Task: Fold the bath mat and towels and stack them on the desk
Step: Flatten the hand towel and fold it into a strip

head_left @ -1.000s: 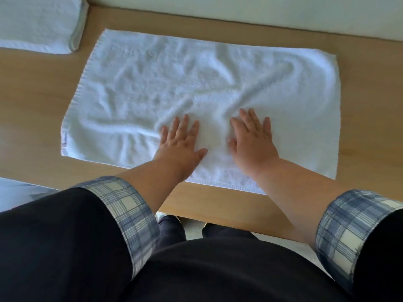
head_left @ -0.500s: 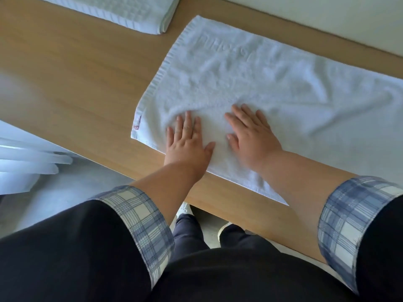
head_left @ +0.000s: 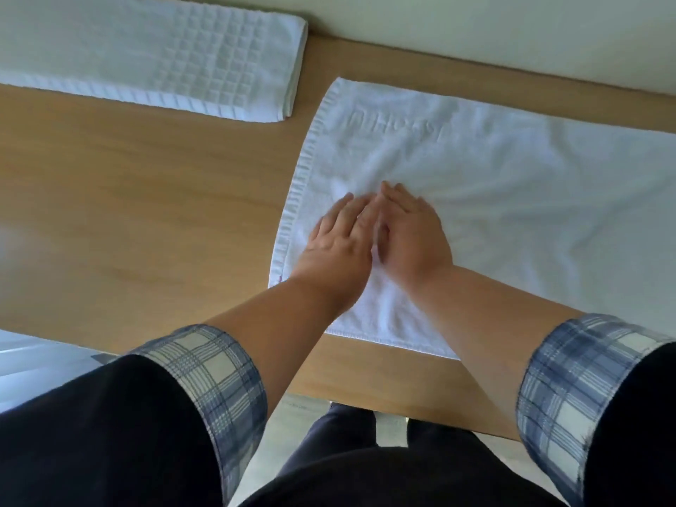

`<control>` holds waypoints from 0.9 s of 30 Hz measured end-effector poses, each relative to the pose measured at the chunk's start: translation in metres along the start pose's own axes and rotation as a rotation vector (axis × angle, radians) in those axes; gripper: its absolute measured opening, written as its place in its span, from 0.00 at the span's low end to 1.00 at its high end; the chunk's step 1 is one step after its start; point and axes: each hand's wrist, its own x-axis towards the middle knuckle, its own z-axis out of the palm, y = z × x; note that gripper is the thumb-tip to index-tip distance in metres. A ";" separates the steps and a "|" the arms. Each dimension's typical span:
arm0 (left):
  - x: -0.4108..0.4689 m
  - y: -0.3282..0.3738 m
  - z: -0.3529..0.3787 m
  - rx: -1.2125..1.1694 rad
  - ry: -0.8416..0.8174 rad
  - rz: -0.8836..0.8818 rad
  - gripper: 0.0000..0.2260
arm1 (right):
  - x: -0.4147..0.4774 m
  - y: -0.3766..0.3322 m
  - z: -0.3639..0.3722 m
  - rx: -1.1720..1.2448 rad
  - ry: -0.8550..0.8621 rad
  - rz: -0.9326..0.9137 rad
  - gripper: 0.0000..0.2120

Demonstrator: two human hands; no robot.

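Observation:
A white towel [head_left: 512,184] lies spread flat on the wooden desk [head_left: 146,199], running off the right edge of the view. My left hand [head_left: 338,247] and my right hand [head_left: 413,236] press side by side on the towel near its left end, fingers straight and close together. A folded white bath mat [head_left: 157,56] with a waffle pattern lies on the desk at the far left, apart from the towel.
A pale wall [head_left: 475,27] runs along the desk's far edge. The desk's near edge crosses below my forearms, with floor and my legs [head_left: 351,429] under it. Something white [head_left: 33,356] shows at the lower left below the desk.
My hands have slid left along the towel and come together until they nearly touch. The view has shifted left, bringing more of the folded bath mat into sight.

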 end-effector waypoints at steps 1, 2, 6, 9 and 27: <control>0.017 -0.003 -0.002 -0.022 -0.017 0.045 0.32 | 0.002 0.004 -0.003 0.075 0.085 0.001 0.23; 0.036 -0.005 -0.003 -0.043 -0.038 0.075 0.32 | 0.004 0.009 -0.006 0.111 0.159 0.030 0.23; 0.104 -0.007 -0.001 0.071 -0.185 0.164 0.26 | 0.007 0.029 -0.003 -0.157 0.046 0.245 0.27; 0.141 -0.021 0.000 0.280 -0.243 0.101 0.30 | 0.005 0.031 0.005 -0.274 -0.015 0.251 0.32; 0.101 0.026 0.023 0.372 -0.265 0.141 0.34 | 0.002 0.177 -0.091 -0.274 -0.078 0.310 0.29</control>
